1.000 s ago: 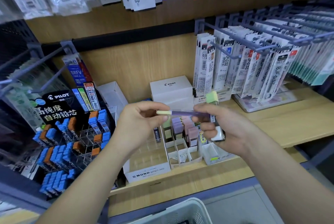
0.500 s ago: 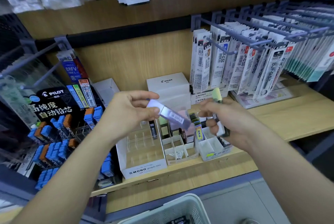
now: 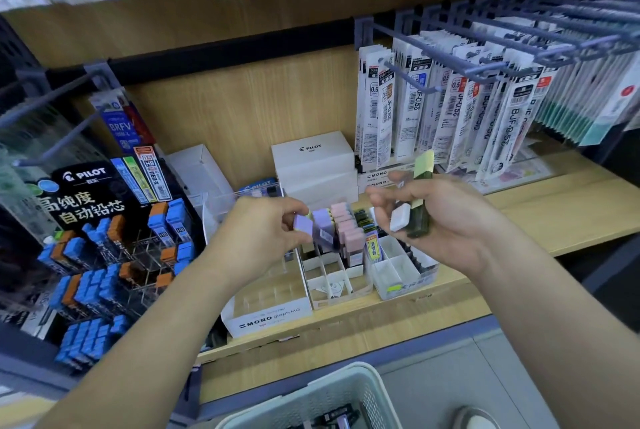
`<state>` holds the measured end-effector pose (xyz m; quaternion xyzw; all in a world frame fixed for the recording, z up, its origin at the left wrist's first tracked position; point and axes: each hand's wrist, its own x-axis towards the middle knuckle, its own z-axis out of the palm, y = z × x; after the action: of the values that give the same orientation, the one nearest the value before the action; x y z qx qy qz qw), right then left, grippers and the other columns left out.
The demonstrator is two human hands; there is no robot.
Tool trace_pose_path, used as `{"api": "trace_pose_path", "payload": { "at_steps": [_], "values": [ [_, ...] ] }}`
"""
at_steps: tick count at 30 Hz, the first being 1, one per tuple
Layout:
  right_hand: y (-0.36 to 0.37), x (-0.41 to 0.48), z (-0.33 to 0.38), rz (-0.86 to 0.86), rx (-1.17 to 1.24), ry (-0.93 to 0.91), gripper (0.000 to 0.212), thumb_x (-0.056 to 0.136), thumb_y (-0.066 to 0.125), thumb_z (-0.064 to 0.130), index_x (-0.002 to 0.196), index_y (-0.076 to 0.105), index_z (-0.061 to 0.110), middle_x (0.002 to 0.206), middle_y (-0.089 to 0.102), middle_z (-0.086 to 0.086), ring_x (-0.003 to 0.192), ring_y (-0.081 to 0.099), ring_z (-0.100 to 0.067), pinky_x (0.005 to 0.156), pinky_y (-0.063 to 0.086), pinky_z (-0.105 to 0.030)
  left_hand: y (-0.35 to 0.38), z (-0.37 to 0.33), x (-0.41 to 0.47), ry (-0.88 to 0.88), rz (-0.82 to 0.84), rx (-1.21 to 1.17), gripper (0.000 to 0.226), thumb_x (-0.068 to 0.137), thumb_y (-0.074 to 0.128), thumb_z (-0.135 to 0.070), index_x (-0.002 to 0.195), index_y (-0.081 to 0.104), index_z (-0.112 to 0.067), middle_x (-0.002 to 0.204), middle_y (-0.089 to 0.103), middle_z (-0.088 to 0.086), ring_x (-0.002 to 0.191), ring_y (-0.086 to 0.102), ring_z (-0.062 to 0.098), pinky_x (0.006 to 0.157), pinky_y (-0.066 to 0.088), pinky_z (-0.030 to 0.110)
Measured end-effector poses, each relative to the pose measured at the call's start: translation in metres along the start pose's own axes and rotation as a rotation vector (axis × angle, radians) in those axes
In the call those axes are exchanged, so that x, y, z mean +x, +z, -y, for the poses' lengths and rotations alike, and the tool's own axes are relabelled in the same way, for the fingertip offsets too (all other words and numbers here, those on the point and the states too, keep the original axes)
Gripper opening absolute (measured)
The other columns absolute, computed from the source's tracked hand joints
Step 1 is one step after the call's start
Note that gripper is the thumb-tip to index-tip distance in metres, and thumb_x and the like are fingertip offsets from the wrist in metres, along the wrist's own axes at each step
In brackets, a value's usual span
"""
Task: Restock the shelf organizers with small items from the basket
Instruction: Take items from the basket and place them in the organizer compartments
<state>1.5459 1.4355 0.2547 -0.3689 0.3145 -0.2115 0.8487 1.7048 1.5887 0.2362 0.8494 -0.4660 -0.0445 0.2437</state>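
Note:
My left hand (image 3: pixel 266 231) pinches a purple lead case (image 3: pixel 317 231) by its top, its lower end down among the purple and pink cases in the white divided organizer (image 3: pixel 334 285). To the right, my right hand (image 3: pixel 440 221) grips a few more cases: a dark one with a pale green cap (image 3: pixel 420 193) and a white-capped one (image 3: pixel 400 217). Its index finger and thumb are stretched out. The pale green basket (image 3: pixel 332 394) sits at the bottom edge with dark items inside.
A MONO graph box (image 3: pixel 270 319) with clear dividers stands left of the organizer, and a smaller divided tray (image 3: pixel 405 276) to its right. A Pilot lead display (image 3: pixel 104 255) fills the left. Pilot boxes (image 3: pixel 313 160) sit behind. Refill packs (image 3: pixel 450 117) hang on hooks at the right.
My left hand took the purple case away from my right hand, turned it upright and lowered it into the organizer. My right hand opened its fingers slightly and stayed with the other cases.

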Motion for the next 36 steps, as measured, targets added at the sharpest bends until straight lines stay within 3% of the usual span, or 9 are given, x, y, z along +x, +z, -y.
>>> {"api": "trace_pose_path", "payload": {
  "at_steps": [5, 9, 15, 21, 25, 28, 32, 36],
  "values": [
    [-0.001, -0.001, 0.002, -0.024, 0.033, 0.009, 0.036, 0.089, 0.046, -0.013, 0.122, 0.05, 0.001, 0.097, 0.07, -0.031, 0.063, 0.066, -0.022, 0.06, 0.058, -0.031, 0.01, -0.001, 0.013, 0.091, -0.04, 0.25, 0.032, 0.08, 0.069, -0.047, 0.089, 0.068, -0.016, 0.071, 0.064, -0.003, 0.071, 0.057, 0.015, 0.067, 0.043, 0.027],
    [0.0, -0.004, 0.003, -0.013, 0.026, 0.007, 0.035, 0.09, 0.044, -0.012, 0.122, 0.05, 0.002, 0.098, 0.07, -0.03, 0.064, 0.067, -0.024, 0.06, 0.059, -0.032, 0.023, -0.001, 0.017, 0.131, -0.067, 0.242, 0.032, 0.085, 0.064, -0.045, 0.087, 0.068, -0.013, 0.069, 0.064, 0.003, 0.071, 0.057, 0.021, 0.063, 0.039, 0.03],
    [-0.001, -0.006, 0.002, 0.033, -0.017, 0.021, 0.03, 0.093, 0.042, -0.007, 0.118, 0.052, 0.006, 0.103, 0.072, -0.022, 0.079, 0.074, -0.031, 0.063, 0.06, -0.037, 0.023, -0.001, 0.017, 0.004, -0.13, 0.001, 0.022, 0.086, 0.067, -0.038, 0.082, 0.07, -0.016, 0.053, 0.057, -0.005, 0.057, 0.055, 0.016, 0.059, 0.046, 0.029],
    [0.003, -0.008, -0.001, 0.066, -0.042, 0.02, 0.03, 0.093, 0.042, -0.006, 0.118, 0.054, 0.005, 0.103, 0.073, -0.018, 0.081, 0.074, -0.03, 0.067, 0.059, -0.037, 0.045, 0.006, 0.014, 0.19, -0.199, 0.149, 0.026, 0.087, 0.067, -0.031, 0.076, 0.066, -0.007, 0.059, 0.062, 0.008, 0.059, 0.059, 0.03, 0.054, 0.043, 0.032],
    [0.001, -0.011, -0.005, 0.125, -0.114, 0.067, 0.025, 0.094, 0.048, -0.004, 0.115, 0.055, 0.007, 0.106, 0.073, -0.016, 0.091, 0.072, -0.037, 0.076, 0.059, -0.046, 0.047, 0.009, 0.018, 0.255, -0.238, 0.161, 0.029, 0.086, 0.063, -0.034, 0.07, 0.064, -0.009, 0.059, 0.059, 0.006, 0.058, 0.057, 0.028, 0.053, 0.044, 0.032],
    [-0.002, -0.013, -0.008, 0.159, -0.207, 0.102, 0.027, 0.095, 0.053, 0.002, 0.121, 0.056, 0.003, 0.103, 0.074, -0.016, 0.095, 0.071, -0.037, 0.074, 0.06, -0.043, 0.046, 0.013, 0.02, 0.289, -0.263, 0.204, 0.032, 0.082, 0.055, -0.038, 0.067, 0.063, -0.011, 0.059, 0.058, 0.002, 0.055, 0.057, 0.025, 0.05, 0.045, 0.031],
    [-0.005, -0.009, -0.014, 0.097, -0.317, 0.046, 0.019, 0.096, 0.054, 0.004, 0.115, 0.061, 0.004, 0.096, 0.076, -0.012, 0.075, 0.074, -0.026, 0.059, 0.058, -0.03, 0.047, 0.015, 0.017, 0.319, -0.265, 0.21, 0.031, 0.082, 0.059, -0.037, 0.062, 0.057, -0.013, 0.056, 0.053, 0.001, 0.05, 0.054, 0.025, 0.046, 0.042, 0.029],
    [-0.006, -0.002, -0.022, 0.016, -0.394, 0.044, 0.016, 0.096, 0.056, 0.004, 0.11, 0.063, 0.006, 0.076, 0.066, -0.008, 0.059, 0.068, -0.017, 0.051, 0.056, -0.027, 0.045, 0.011, 0.016, 0.376, -0.241, 0.258, 0.036, 0.081, 0.069, -0.03, 0.057, 0.046, -0.016, 0.052, 0.047, 0.0, 0.045, 0.05, 0.024, 0.043, 0.036, 0.025]
  ]
}}
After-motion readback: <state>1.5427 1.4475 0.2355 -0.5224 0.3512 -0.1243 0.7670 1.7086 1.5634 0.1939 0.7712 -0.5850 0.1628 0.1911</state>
